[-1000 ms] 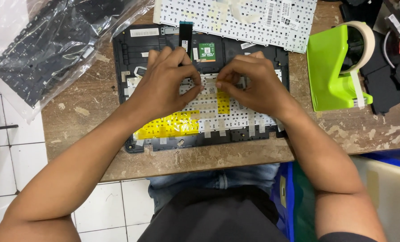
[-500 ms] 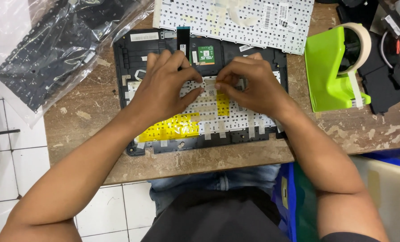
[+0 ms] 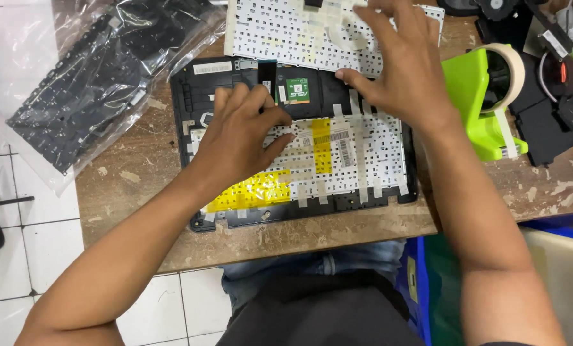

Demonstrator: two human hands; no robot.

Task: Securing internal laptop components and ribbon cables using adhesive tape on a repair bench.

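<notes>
Pressing left hand (image 3: 244, 131) flat on taped keyboard back (image 3: 350, 160); right hand (image 3: 402, 61) spread, fingers on loose white keyboard (image 3: 273, 32).

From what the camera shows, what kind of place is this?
Probably an electronics repair bench: an opened laptop case under both hands, a loose white keyboard, a green tape dispenser, all on a worn wooden table.

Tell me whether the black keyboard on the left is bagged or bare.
Bagged: the black keyboard lies inside a clear plastic bag on the table.

Left hand (image 3: 244, 131) presses taped keyboard (image 3: 337, 160); right hand (image 3: 405, 64) touches loose keyboard (image 3: 280, 32).
</notes>
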